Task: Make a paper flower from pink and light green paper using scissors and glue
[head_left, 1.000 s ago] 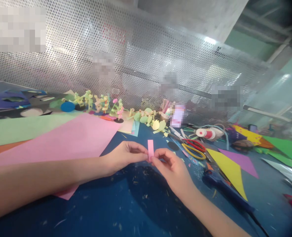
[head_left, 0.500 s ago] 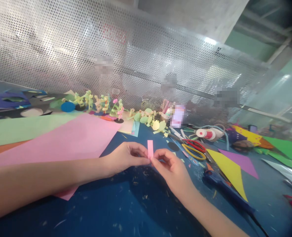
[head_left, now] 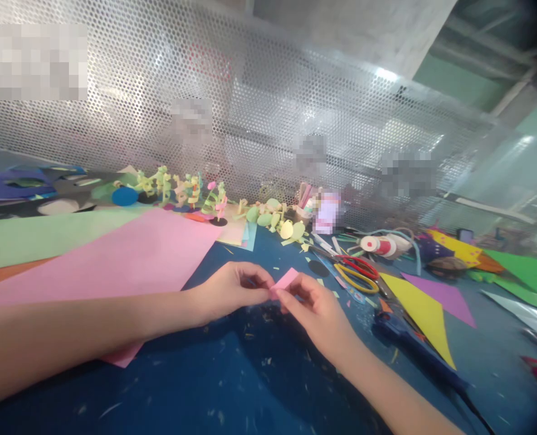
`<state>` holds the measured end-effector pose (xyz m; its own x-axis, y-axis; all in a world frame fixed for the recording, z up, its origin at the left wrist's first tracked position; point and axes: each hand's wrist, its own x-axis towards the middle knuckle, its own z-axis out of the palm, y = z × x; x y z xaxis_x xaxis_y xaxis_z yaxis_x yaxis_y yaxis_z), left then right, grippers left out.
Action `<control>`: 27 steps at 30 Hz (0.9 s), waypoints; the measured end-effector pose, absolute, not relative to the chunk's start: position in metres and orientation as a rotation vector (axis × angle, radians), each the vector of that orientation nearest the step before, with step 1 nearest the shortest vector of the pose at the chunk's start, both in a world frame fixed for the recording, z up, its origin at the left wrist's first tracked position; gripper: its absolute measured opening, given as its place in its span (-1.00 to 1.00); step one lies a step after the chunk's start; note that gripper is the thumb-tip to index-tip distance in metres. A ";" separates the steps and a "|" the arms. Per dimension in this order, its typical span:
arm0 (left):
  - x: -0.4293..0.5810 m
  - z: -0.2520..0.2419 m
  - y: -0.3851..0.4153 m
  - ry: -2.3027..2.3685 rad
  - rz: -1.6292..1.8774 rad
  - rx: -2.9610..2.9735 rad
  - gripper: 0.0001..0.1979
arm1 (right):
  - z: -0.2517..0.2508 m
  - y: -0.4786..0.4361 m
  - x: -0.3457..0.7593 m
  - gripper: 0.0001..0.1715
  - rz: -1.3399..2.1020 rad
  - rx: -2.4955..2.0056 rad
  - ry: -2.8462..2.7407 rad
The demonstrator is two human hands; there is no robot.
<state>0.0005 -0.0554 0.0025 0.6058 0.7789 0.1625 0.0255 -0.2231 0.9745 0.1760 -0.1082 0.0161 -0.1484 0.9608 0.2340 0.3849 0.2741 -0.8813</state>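
Between my two hands is a small strip of pink paper (head_left: 286,279), tilted up toward the right. My left hand (head_left: 232,289) pinches its left end between thumb and fingers. My right hand (head_left: 311,302) is closed on its lower right part, thumb in front and fingers curled behind. Both hands hover a little above the blue table (head_left: 196,380). Under and beside my left forearm lies a large sheet of pink paper (head_left: 159,254). The fingertips partly hide the strip's lower edge.
Scissors with red and yellow handles (head_left: 357,275) and a blue hot glue gun (head_left: 413,347) with a cord lie to the right. Yellow paper (head_left: 425,314) and purple paper (head_left: 445,296) are beside them. Small paper figures (head_left: 191,190) stand at the back before a perforated metal screen (head_left: 268,115).
The pink strip stood upright between my fingertips and now leans to the right. My right fingers have shifted slightly around it. My left hand is nearly still.
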 end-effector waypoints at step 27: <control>0.001 0.004 -0.056 0.809 0.800 1.643 -0.71 | 0.011 -0.106 0.179 -0.86 0.508 -1.229 -1.689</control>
